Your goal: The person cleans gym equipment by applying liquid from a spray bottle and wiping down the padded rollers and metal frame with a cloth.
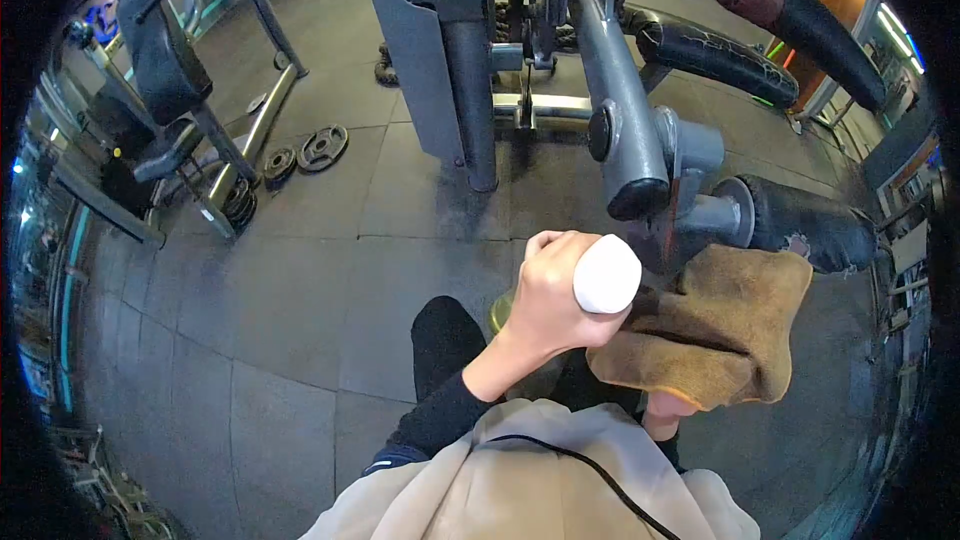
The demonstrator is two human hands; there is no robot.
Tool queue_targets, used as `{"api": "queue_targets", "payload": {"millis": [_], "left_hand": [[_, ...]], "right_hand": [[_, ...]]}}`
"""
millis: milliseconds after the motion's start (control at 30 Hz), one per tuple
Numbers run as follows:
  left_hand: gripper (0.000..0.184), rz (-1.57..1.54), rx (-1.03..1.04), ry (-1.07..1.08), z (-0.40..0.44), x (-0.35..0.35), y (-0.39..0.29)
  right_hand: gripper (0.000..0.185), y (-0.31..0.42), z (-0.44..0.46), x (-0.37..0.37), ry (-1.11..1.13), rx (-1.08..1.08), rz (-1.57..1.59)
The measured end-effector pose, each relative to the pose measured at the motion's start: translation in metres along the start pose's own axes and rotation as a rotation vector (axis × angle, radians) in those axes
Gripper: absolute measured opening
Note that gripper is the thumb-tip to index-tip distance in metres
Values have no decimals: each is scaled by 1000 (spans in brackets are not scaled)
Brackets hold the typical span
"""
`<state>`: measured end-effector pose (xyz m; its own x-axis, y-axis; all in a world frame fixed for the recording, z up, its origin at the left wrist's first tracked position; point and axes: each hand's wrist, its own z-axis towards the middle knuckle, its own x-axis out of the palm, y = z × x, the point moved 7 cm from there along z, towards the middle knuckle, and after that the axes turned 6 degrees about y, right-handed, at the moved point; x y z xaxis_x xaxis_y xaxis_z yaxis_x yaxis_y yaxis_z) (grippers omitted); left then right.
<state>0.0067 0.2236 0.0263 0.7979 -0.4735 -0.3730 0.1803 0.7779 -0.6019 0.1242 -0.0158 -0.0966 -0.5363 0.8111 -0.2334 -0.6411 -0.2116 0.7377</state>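
Note:
My left hand (550, 290) is closed around a white-topped bottle (608, 275), seen from above in front of my body. Part of something yellowish-green (500, 312) shows beside that hand, low down; I cannot tell if it belongs to the bottle. A brown cloth (745, 305) is draped over my right hand (668, 406), which holds it; only a bit of the hand near the wrist shows, and the fingers are hidden. Just beyond the cloth is a black padded roller (805, 223) with worn, torn covering, fixed to a grey exercise machine (625, 90).
The machine's upright frame (470, 90) and more padded rollers (720, 55) rise ahead. Weight plates (323, 148) lie on the dark tiled floor (280, 310) to the left, near a seated machine with a black backrest (165, 50). Racks line the right edge.

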Motion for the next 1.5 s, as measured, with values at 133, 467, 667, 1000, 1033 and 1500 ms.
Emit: {"api": "queue_targets", "payload": {"millis": [133, 467, 667, 1000, 1033, 1500], "left_hand": [[38, 16, 35, 60, 1, 14, 0], [32, -278, -231, -235, -53, -23, 74], [35, -173, -240, -344, -116, -32, 111], [29, -206, -363, -326, -147, -45, 136], [30, -223, -380, -335, -147, -45, 138], [33, -312, -441, -225, -170, -38, 205]], "right_hand": [[68, 15, 20, 9, -10, -55, -105], [71, 65, 84, 78, -24, -210, -363], [66, 58, 173, 148, -195, -200, -544], [59, 82, 176, 156, -485, -548, -835], [65, 66, 170, 160, -535, -555, -852], [59, 46, 162, 171, -383, -317, -837]]}}
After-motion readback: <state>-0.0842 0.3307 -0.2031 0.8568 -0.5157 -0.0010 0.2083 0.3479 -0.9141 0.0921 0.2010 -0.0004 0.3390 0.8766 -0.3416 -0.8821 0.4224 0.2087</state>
